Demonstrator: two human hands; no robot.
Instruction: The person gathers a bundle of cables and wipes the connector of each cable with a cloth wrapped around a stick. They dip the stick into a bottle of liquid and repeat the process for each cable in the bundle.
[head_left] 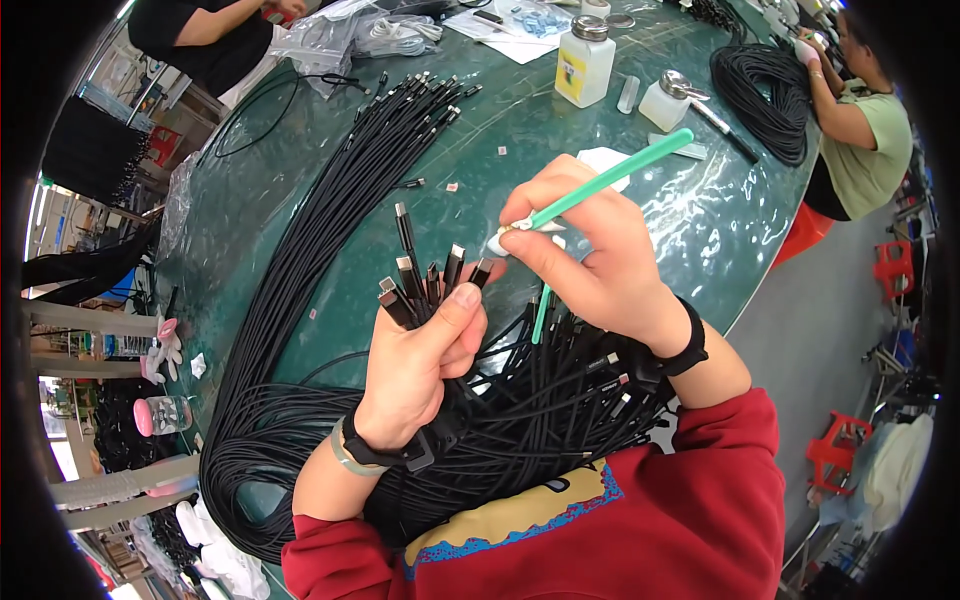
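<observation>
Above green table (530, 125), left grip (412, 365) closed round black cable ends (455, 263); right grip (597, 255) pinching green stick (615, 176).

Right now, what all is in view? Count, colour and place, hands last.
table: one, green, centre
connectors: several, black with metal tips, in left hand
stick: one, green, in right hand
second stick: one, green, below right hand
cables: many, black, along table's left
coil: one, black, table's far right
big bottle: one, whitish, far side of table
small bottle: one, whitish, right of it
marker: one, black and white, beside small bottle
bags: several, clear, top left
jar: one, clear with pink lid, left
stools: at least two, red, right
people: two, in black and pale green, top corners
sleeves: two, red, bottom
left hand: one, bare, centre
right hand: one, bare, centre right
</observation>
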